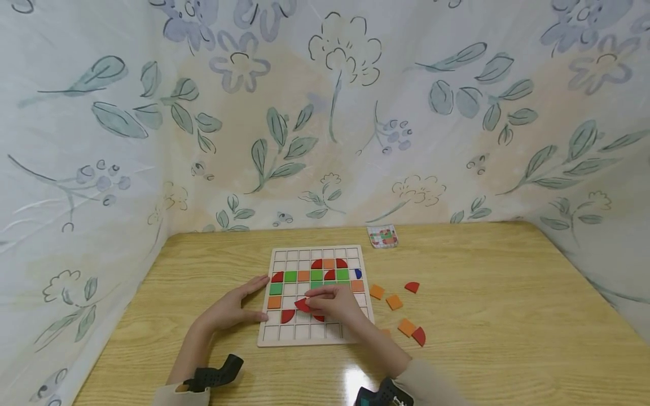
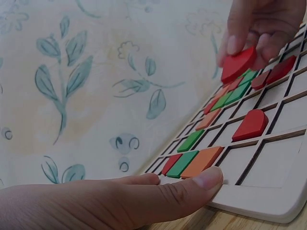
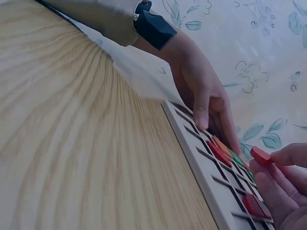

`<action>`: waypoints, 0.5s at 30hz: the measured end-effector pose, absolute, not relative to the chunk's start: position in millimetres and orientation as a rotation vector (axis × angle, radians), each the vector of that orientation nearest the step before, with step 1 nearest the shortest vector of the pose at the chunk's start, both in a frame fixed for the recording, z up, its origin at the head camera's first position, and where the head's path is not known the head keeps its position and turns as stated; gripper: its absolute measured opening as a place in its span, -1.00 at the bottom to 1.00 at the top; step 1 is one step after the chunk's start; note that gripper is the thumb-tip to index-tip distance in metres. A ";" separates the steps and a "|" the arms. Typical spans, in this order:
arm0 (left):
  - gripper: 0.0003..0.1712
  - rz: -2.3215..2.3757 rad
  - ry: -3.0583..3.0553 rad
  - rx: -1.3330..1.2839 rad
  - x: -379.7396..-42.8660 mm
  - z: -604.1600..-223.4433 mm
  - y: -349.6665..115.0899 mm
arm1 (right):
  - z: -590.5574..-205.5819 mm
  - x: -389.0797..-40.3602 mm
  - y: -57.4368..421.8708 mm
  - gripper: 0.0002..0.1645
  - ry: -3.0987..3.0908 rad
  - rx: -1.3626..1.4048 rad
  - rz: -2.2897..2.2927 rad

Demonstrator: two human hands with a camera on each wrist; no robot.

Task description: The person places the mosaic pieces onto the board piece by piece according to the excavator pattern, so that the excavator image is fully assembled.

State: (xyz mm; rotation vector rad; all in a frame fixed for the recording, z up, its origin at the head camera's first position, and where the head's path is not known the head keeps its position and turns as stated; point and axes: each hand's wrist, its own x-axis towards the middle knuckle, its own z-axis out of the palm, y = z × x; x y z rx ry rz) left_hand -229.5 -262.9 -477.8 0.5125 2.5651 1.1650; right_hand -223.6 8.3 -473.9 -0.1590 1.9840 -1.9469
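Note:
A wooden grid board (image 1: 299, 334) lies on the table, with red, green and orange pieces set in several of its squares. My left hand (image 1: 231, 307) rests at the board's left edge, its thumb on the rim and its fingers spread along the side. Between thumb and fingers, my right hand (image 1: 332, 301) pinches a red quarter-circle piece (image 2: 238, 64) above the board. Below it, a red piece (image 2: 250, 125) sits in a square near the lower left. The right hand hides part of the board's middle in the head view.
Right of the board lie loose orange squares (image 1: 394, 302) and red quarter-circle pieces (image 1: 412, 287). A small printed pattern card (image 1: 383, 237) lies behind the board at the right. A floral cloth (image 1: 284, 113) hangs behind the table (image 1: 508, 316).

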 end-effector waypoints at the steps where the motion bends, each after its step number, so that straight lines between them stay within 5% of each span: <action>1: -0.02 1.158 2.570 0.509 -229.4 -477.8 -262.7 | -473.6 -223.0 4.8 -0.68 1.985 -0.163 -1.944; 15: -0.05 1.160 2.578 0.517 -229.1 -476.5 -261.8 | -469.1 -216.3 -37.0 -0.84 2.209 -0.278 -1.816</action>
